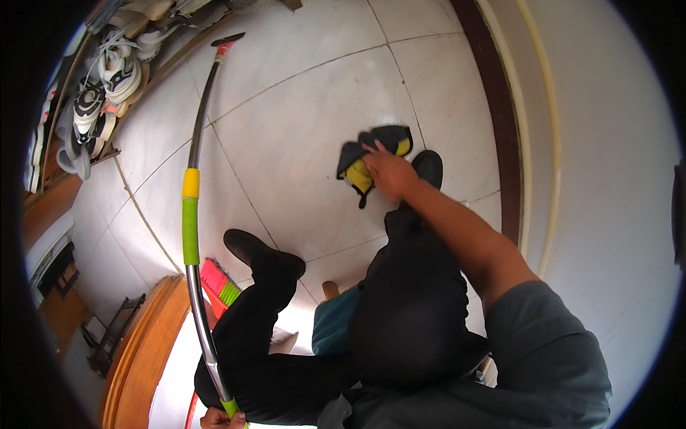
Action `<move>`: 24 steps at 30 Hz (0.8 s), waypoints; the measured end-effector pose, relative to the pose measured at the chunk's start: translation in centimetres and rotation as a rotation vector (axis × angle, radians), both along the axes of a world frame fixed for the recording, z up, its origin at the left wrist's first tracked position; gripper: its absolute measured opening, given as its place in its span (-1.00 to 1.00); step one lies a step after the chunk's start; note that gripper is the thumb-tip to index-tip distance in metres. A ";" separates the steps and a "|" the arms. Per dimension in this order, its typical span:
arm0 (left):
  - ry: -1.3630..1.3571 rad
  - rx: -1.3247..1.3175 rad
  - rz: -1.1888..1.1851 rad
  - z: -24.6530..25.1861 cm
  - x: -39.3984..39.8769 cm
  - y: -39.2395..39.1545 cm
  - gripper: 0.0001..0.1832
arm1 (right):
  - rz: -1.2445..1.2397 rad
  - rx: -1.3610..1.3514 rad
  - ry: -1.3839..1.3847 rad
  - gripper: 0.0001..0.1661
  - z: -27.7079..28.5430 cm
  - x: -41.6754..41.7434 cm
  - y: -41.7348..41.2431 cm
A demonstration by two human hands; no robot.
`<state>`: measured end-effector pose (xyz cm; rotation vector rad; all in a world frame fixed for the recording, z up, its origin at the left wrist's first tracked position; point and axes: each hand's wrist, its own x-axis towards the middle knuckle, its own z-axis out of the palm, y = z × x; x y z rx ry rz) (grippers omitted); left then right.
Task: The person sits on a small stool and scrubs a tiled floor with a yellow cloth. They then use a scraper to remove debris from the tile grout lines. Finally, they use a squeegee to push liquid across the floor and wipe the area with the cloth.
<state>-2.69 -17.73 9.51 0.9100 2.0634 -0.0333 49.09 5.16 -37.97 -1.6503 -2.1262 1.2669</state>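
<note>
At the bottom left, my left hand (222,419) grips the green lower end of a long metal pole (199,300). The pole has green and yellow sleeves and reaches up to a red and black scraper-like head (228,42) at the floor. My right hand (390,171) is on a dark grey and yellow cloth (356,170) that lies bunched on the pale floor tiles, near my black shoe (429,167). Its fingers are spread over the cloth; whether they pinch it is partly hidden.
A rack with shoes (118,69) stands at the upper left. A red and green broom (220,281) is by my left leg, near a wooden door frame (144,348). A teal seat (336,324) is below me. A white wall (600,161) with pipes runs along the right.
</note>
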 end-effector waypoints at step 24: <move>-0.004 0.008 -0.002 -0.1 1.7 0.4 -0.63 | 0.091 0.054 -0.118 -0.46 -0.4 -0.3 3.0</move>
